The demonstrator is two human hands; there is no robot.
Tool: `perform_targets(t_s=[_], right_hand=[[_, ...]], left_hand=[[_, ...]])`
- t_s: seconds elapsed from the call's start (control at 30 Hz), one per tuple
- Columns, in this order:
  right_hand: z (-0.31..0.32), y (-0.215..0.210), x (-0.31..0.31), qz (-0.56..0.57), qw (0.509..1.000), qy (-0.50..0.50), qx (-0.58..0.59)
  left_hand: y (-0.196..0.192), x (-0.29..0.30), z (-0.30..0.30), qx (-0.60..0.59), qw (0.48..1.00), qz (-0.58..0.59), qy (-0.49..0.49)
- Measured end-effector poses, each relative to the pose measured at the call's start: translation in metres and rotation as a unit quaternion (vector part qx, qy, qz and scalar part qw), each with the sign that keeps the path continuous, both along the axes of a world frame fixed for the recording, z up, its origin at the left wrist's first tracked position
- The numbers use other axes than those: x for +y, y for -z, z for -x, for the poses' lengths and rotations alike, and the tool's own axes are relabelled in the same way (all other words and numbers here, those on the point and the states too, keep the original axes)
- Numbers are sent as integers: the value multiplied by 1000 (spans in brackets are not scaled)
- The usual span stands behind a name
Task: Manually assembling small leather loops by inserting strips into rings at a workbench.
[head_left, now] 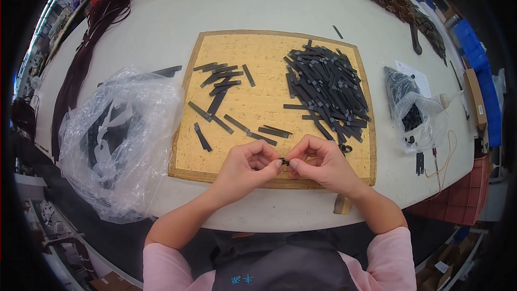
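A: Two hands meet over the near edge of the yellow board [258,108]. What do they hold?

B: The left hand [247,168] and the right hand [322,164] both are closed with the fingertips on one small black piece [284,161]. The piece sits just between the two hands, pinched from both sides. It is too small to tell its exact shape.

A: What lies beyond the right hand?

B: A big pile of black strips [326,90] lies on the board, further away from the right hand and a little to its outer side. Further out on that side, on the desk [301,5], there is a small clear bag [417,110] with dark parts inside.

A: And near the left hand?

B: Beyond the left hand some loose black strips [221,83] are scattered on the board, well apart from the fingers. Two more strips [273,131] lie just beyond both hands. To the outer side of the left hand a large crumpled clear plastic bag [118,140] rests on the desk, with dark things inside it.
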State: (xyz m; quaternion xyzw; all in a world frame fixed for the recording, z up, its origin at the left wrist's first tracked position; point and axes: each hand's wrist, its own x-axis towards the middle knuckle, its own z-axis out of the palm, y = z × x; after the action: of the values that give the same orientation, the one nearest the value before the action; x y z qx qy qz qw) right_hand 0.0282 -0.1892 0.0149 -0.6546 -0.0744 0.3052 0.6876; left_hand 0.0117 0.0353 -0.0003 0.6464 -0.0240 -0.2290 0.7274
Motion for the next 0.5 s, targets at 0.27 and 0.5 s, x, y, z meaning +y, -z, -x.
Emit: perform_targets(t_s=[0.27,0.5], right_hand=[[0,5,1,67,997,-32,4],[0,-5,5,78,997,-8,-21]], left_hand=[[4,0,4,9,1000,-24,-14],[1,-4,3,-1,1000,-27,-15]])
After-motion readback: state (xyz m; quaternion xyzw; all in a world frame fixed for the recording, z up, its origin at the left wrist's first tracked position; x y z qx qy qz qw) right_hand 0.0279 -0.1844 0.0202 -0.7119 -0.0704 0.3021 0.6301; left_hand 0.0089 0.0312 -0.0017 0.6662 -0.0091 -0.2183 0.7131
